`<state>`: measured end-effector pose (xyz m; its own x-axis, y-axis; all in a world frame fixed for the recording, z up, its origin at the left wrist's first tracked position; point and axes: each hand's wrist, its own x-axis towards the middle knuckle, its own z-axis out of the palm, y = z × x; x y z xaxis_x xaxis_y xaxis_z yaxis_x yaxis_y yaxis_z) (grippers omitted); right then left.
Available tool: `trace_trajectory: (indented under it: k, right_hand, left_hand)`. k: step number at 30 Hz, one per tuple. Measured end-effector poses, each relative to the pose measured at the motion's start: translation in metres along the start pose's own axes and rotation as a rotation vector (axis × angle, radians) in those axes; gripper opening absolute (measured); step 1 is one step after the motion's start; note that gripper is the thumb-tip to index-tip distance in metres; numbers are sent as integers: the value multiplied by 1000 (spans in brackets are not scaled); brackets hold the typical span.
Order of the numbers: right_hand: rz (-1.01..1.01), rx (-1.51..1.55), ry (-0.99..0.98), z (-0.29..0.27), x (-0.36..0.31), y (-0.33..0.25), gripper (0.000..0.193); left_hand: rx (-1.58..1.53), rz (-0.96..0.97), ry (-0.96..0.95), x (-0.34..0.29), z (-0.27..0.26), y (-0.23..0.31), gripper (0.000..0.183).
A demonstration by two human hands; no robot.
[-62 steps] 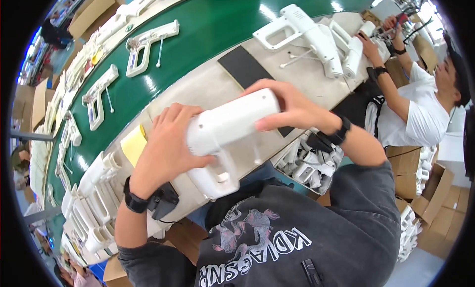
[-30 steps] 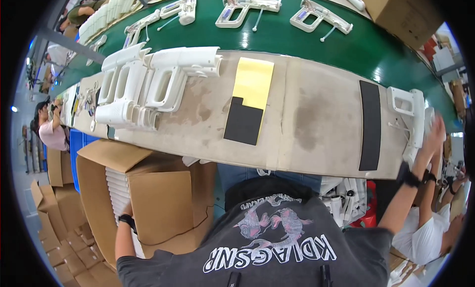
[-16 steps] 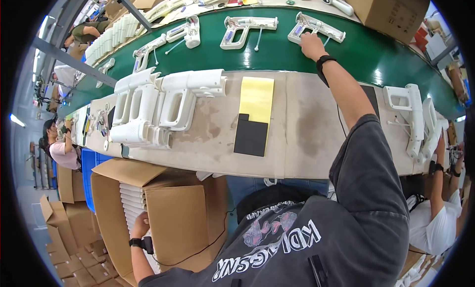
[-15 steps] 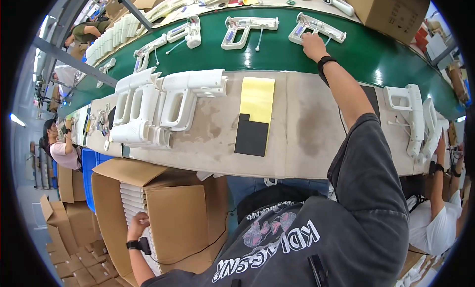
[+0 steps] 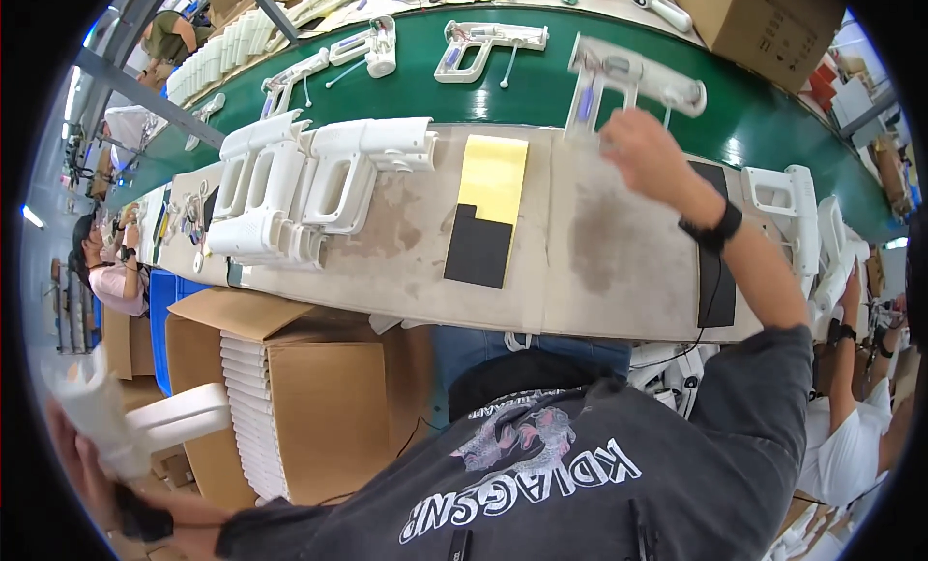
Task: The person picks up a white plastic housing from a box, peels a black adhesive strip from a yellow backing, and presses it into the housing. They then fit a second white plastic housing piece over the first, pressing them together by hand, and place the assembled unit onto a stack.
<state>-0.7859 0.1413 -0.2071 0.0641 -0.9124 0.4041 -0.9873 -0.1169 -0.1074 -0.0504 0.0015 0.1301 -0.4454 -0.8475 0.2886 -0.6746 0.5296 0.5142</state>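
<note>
Our right hand point(image 5: 650, 147) clamps an open gun-shaped housing point(image 5: 628, 78) lying crosswise on the green belt point(image 5: 483, 102); our left hand point(image 5: 82, 445), far behind, grips a white shell point(image 5: 145, 421).

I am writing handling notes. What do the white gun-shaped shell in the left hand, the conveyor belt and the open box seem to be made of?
The white shell in the left hand looks like moulded plastic, matte and uniform. The green belt seems rubber or vinyl: it is glossy and reflects the lamps. The box looks like brown corrugated cardboard, with dull folded flaps.
</note>
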Motion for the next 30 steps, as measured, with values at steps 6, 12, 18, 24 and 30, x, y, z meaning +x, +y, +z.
trace_trajectory:
  k: [6,12,18,24,30]
  right_hand:
    - [-68,104,-159,9,-76,-93,22]
    - [-50,207,-262,32,-112,-120,25]
    - [247,526,-185,16,-56,-98,25]
    - [619,428,-359,91,72,-34,66]
    - [953,1050,-329,94,98,-16,70]
  left_hand:
    - [-325,225,-981,138,274,136,32]
    - [-437,223,-1308,177,459,91,29]
    - [-526,9,-1241,184,504,29,32]
    - [-435,-80,-1064,183,512,16,34]
    - [-52,131,-700,166,528,9,34]
